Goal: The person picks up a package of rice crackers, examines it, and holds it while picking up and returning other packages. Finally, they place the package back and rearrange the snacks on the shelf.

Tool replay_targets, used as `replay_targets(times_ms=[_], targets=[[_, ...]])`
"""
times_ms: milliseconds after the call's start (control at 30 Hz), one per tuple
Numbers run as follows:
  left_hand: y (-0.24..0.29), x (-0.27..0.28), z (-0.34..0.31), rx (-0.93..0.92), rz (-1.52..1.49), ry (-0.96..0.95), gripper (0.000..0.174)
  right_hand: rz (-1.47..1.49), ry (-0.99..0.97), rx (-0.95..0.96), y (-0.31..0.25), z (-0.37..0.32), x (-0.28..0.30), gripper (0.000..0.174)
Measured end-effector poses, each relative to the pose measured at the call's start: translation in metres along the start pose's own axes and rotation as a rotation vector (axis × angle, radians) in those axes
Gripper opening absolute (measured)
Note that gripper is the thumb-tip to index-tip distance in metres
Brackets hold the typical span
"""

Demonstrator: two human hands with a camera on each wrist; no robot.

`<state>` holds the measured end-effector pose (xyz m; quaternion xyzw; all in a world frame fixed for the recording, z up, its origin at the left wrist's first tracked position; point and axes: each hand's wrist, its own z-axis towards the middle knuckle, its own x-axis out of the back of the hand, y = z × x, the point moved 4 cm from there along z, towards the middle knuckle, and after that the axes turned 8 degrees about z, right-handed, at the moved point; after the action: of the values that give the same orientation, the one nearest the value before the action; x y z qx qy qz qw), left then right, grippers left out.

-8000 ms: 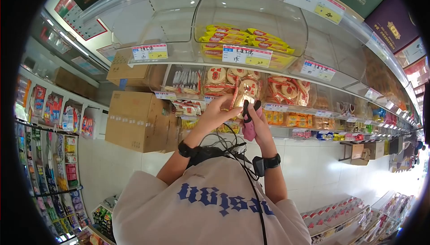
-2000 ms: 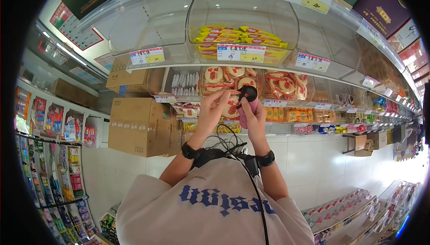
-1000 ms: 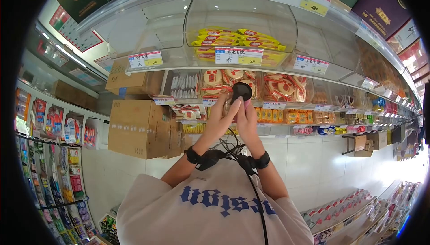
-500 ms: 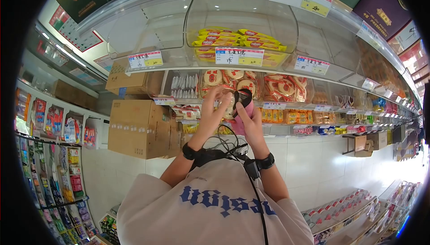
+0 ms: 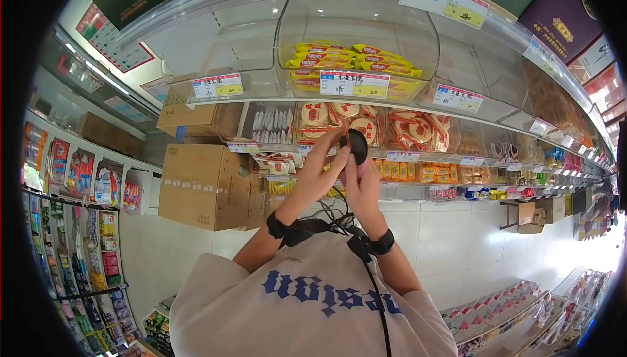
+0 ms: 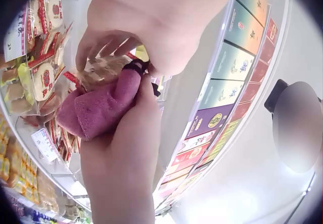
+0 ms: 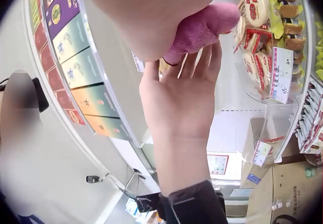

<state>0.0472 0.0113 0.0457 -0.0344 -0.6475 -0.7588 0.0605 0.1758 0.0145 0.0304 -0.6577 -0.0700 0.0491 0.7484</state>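
In the head view my hands meet in front of the middle shelf. My right hand (image 5: 364, 190) grips a fuzzy purple cloth (image 6: 101, 108) with a black strap-like part (image 6: 137, 66). Toward the head camera, a round black piece (image 5: 357, 148) faces up above the thumbs. My left hand (image 5: 321, 171) holds a clear-wrapped rice cracker packet (image 6: 103, 70) with a red edge, its fingers curled along it in the left wrist view. Cloth and packet overlap there, and my left thumb reaches the black piece. In the right wrist view the purple cloth hides most of the packet.
Behind the hands, shelf bins hold rice cracker packets (image 5: 418, 130) and white sachets (image 5: 273, 126). Yellow wafer packs (image 5: 356, 62) fill a clear bin above. Cardboard boxes (image 5: 196, 187) stand at left. Black cables (image 5: 336, 210) hang between the forearms. Gift boxes (image 6: 237, 60) line the top shelf.
My left hand has moved right and its thumb now meets my right thumb. The black part, looking like an open loop half a second ago, now shows as a solid round.
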Motion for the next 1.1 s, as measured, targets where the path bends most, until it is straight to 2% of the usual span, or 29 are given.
replay_targets(times_ms=[100, 200, 300, 400, 500, 667, 733, 767, 867, 900, 1000, 1100], targets=[[0.002, 0.005, -0.002, 0.127, -0.027, -0.043, 0.049, -0.03, -0.085, 0.219, -0.025, 0.005, -0.006, 0.049], [-0.002, 0.002, -0.003, 0.155, -0.258, -0.005, 0.047, -0.24, -0.052, 0.415, -0.033, 0.01, -0.001, 0.04], [-0.007, 0.012, -0.002, 0.154, 0.01, -0.023, 0.045, 0.117, -0.099, -0.1, -0.005, 0.015, 0.013, 0.03], [0.002, 0.01, -0.005, 0.183, 0.081, -0.037, 0.043, 0.264, 0.025, 0.028, 0.005, 0.023, 0.016, 0.024], [0.013, 0.009, -0.004, 0.032, -0.058, 0.0, 0.043, 0.368, 0.144, -0.016, 0.009, 0.02, 0.021, 0.027], [0.012, 0.014, -0.005, 0.056, -0.097, 0.063, 0.04, 0.432, 0.291, 0.025, 0.011, 0.018, 0.027, 0.032], [-0.008, 0.015, -0.006, 0.088, -0.175, 0.129, 0.038, 0.481, 0.325, -0.01, 0.011, 0.017, 0.03, 0.033], [-0.036, 0.018, -0.005, 0.126, -0.236, 0.17, 0.038, 0.505, 0.34, -0.027, 0.011, 0.016, 0.031, 0.034], [-0.021, 0.012, 0.001, 0.158, -0.377, 0.242, 0.036, 0.556, 0.22, -0.139, 0.002, 0.012, 0.023, 0.036], [-0.016, 0.011, 0.001, 0.148, -0.36, 0.255, 0.036, 0.402, 0.21, -0.201, 0.005, 0.007, 0.019, 0.035], [-0.009, 0.012, 0.003, 0.098, -0.198, 0.29, 0.035, 0.514, -0.129, -0.201, -0.008, -0.001, 0.004, 0.03], [-0.005, 0.012, 0.007, 0.102, -0.254, 0.29, 0.034, 0.383, -0.204, -0.118, -0.002, 0.001, 0.008, 0.022]])
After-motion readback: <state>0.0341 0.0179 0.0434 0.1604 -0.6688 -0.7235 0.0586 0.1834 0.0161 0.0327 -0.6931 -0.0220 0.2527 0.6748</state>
